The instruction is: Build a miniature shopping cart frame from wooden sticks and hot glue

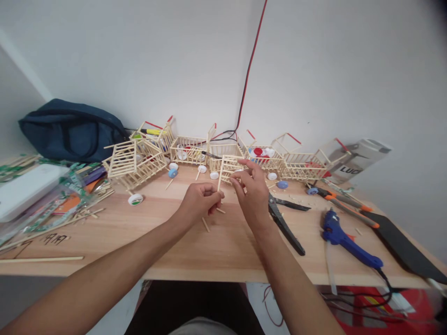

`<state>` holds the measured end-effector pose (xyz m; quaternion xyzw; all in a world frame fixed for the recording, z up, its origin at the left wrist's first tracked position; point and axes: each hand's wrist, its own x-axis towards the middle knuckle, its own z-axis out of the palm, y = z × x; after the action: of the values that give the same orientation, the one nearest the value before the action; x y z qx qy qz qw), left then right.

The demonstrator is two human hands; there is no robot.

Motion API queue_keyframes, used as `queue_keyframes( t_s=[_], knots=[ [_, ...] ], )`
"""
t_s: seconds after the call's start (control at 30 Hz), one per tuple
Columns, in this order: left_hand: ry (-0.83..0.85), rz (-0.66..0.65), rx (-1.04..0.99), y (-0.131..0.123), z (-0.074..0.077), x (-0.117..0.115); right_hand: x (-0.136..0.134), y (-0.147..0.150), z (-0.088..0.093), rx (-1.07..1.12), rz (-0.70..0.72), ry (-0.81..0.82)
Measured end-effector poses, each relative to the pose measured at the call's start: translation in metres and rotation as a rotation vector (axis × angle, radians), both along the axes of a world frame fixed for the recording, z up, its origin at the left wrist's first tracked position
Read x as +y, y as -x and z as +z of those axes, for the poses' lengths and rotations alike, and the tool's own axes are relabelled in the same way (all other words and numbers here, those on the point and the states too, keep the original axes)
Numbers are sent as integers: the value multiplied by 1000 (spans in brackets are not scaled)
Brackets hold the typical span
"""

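Observation:
My left hand (206,197) is closed, pinching a long stick of a small wooden stick frame (220,179) in front of me. My right hand (253,190) curls in from the other side, its thumb and fingers bent together at the frame's right edge; the exact contact is partly hidden by the fingers. The frame has several short crossbars and is raised above the wooden table (174,246). Loose short sticks (206,225) lie under my left hand. Behind the hands stands a stick-built cart basket (226,150), partly covered by the frame.
More stick carts (136,163) with red handles line the wall. Bottle caps (135,199) lie before them. To the right are black-handled cutters (286,228), a blue glue gun (349,242) and orange-grey pliers (345,204). Left are a navy bag (73,130) and a white box (30,190).

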<state>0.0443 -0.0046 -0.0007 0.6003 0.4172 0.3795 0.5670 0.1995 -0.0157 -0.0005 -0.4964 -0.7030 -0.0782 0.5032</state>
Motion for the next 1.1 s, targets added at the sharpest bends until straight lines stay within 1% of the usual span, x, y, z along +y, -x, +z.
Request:
queue_keyframes(
  t_s=[0.2, 0.5, 0.63, 0.8, 0.9, 1.0, 1.1],
  knots=[
    [14, -6, -3, 1, 0, 1, -1, 1, 1, 3, 2, 9],
    [-15, -19, 32, 1, 5, -2, -1, 5, 0, -2, 21, 24],
    [-17, -61, 25, 0, 4, -2, 0, 6, -1, 7, 37, 31],
    [7, -35, 57, -2, 1, 1, -1, 8, -1, 7, 41, 21],
    [3, -33, 40, -1, 1, 1, -1, 9, -1, 5, 38, 15],
    [-4, -61, 18, 0, 2, 0, -2, 9, -1, 4, 35, 4],
    [29, -86, 36, 0, 1, 0, -2, 8, 0, 15, 34, -1]
  ],
)
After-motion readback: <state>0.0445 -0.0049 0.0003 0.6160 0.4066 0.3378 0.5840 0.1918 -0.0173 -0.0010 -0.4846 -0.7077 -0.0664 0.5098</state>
